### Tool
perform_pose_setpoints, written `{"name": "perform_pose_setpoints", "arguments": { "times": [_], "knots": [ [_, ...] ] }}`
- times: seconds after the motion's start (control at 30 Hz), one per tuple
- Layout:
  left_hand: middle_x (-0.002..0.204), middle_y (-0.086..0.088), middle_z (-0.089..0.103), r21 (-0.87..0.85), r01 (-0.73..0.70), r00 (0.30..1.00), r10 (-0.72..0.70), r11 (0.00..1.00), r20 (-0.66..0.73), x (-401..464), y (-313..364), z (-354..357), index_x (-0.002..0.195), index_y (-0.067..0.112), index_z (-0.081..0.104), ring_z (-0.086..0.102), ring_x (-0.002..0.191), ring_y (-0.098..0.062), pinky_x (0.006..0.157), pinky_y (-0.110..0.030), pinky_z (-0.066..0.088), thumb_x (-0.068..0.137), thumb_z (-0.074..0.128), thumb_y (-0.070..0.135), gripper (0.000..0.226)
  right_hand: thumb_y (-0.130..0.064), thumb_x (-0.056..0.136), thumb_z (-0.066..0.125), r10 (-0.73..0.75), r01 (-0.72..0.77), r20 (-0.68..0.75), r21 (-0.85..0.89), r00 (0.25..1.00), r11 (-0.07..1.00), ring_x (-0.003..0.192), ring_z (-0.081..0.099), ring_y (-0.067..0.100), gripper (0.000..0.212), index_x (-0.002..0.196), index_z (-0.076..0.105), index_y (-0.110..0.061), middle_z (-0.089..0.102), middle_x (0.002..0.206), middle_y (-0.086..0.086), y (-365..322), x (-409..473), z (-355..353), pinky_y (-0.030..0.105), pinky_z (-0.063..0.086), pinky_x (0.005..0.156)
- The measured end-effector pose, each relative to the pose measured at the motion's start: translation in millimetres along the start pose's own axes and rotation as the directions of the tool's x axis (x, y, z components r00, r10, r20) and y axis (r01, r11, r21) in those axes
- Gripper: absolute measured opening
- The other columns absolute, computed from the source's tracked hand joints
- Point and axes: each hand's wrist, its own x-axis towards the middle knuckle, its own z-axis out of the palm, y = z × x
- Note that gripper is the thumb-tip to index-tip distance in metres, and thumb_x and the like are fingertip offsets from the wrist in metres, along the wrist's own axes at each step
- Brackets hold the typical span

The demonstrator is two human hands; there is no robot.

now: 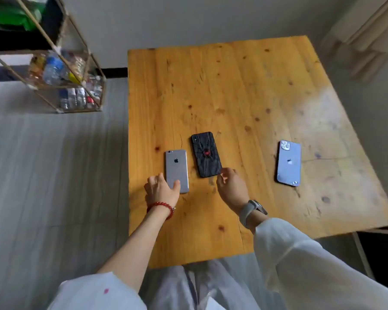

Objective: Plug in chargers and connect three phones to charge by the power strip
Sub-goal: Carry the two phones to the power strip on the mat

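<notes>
Three phones lie face down on the wooden table point(244, 90). A silver phone point(176, 168) sits near the left edge. My left hand point(160, 190) grips its near end, thumb on its back and fingers along its left side. A black phone with a red spider mark point(206, 154) lies just right of it. My right hand point(231, 185) hovers by the black phone's near right corner, fingers loosely curled, holding nothing. A blue phone point(289, 163) lies apart to the right. No charger or power strip is in view.
A gold wire shelf point(76, 70) with water bottles and other items stands on the grey floor left of the table. Pale curtains point(367, 34) hang at the upper right. A dark chair or stool frame point(365, 253) sits under the table's right near corner.
</notes>
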Motion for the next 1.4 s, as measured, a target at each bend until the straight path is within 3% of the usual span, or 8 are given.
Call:
{"name": "perform_pose_setpoints", "arguments": {
  "times": [0.17,0.3,0.57,0.7,0.9,1.07,1.27,1.4],
  "knots": [
    [0.14,-0.01,0.024,0.194,0.066,0.992,-0.044,0.979,-0.115,34,11,25,0.135,0.008,0.028,0.023,0.125,-0.031,0.099,-0.047,0.028,0.068,0.061,0.061,0.091,-0.039,0.09,0.049,0.075,-0.069,0.039,-0.129,0.996,0.989,0.115,0.041,0.033,0.053,0.13,0.037,-0.006,0.043,0.128,0.016,-14,55,16,0.04,0.04,0.092],
    [0.141,-0.014,0.027,0.204,0.042,0.989,-0.011,0.978,-0.15,41,17,37,0.133,0.004,0.028,0.027,0.122,-0.033,0.096,-0.046,0.027,0.068,0.069,0.046,0.087,-0.047,0.081,0.06,0.161,-0.143,0.04,-0.282,0.986,0.949,0.117,0.037,0.033,0.074,0.133,0.028,-0.005,0.039,0.129,0.015,-28,72,28,0.044,0.042,0.089],
    [0.129,-0.017,0.032,0.036,0.024,0.996,-0.021,0.999,-0.084,54,28,31,0.121,0.003,0.034,0.031,0.115,-0.033,0.091,-0.045,0.039,0.062,0.076,0.016,0.073,-0.041,0.07,0.074,0.352,-0.336,0.082,-0.162,0.932,0.928,0.114,0.038,0.031,0.072,0.117,0.036,-0.003,0.041,0.122,0.015,-39,85,29,0.042,0.04,0.093],
    [0.122,-0.02,0.047,-0.088,-0.027,1.0,0.028,0.996,0.005,57,19,23,0.123,0.009,0.03,0.048,0.107,-0.037,0.08,-0.043,0.05,0.068,0.075,0.014,0.071,-0.028,0.073,0.074,0.367,-0.367,0.019,0.091,0.93,0.926,0.102,0.041,0.025,0.062,0.115,0.038,0.0,0.04,0.117,0.015,-38,76,31,0.033,0.04,0.082],
    [0.112,-0.02,0.061,-0.115,-0.221,0.973,0.227,0.969,0.046,48,1,-3,0.116,0.013,0.039,0.06,0.088,-0.038,0.065,-0.041,0.054,0.088,0.053,0.017,0.032,-0.014,0.089,0.052,0.312,-0.288,-0.054,0.259,0.949,0.922,0.071,0.054,0.03,0.028,0.108,0.032,-0.007,0.048,0.074,0.001,-47,37,37,0.045,0.046,0.06],
    [0.108,-0.016,0.061,-0.145,-0.331,0.922,0.352,0.932,0.158,12,3,-13,0.117,0.013,0.038,0.054,0.072,-0.027,0.047,-0.026,0.041,0.091,0.047,0.017,0.027,-0.013,0.092,0.044,0.361,-0.314,-0.138,0.278,0.922,0.908,0.083,0.059,0.038,0.024,0.115,0.042,-0.007,0.064,0.098,0.019,-13,-39,23,0.042,0.046,0.062],
    [0.112,-0.014,0.062,-0.063,-0.658,0.698,0.639,0.751,0.323,-76,38,20,0.115,0.012,0.041,0.061,0.079,-0.034,0.055,-0.032,0.042,0.092,0.046,0.018,0.024,-0.014,0.091,0.045,0.548,-0.402,-0.329,0.417,0.769,0.815,0.093,0.059,0.042,0.024,0.114,0.046,-0.009,0.067,0.101,0.021,54,-171,-6,0.038,0.04,0.07],
    [0.104,-0.017,0.065,-0.119,-0.851,0.416,0.794,0.512,0.445,-178,52,66,0.113,0.01,0.046,0.062,0.083,-0.04,0.059,-0.039,0.043,0.089,0.05,0.016,0.025,-0.015,0.09,0.046,0.707,-0.455,-0.424,0.555,0.566,0.697,0.094,0.058,0.041,0.023,0.113,0.048,-0.012,0.066,0.102,0.019,108,-283,-17,0.039,0.041,0.071]
  ]
}}
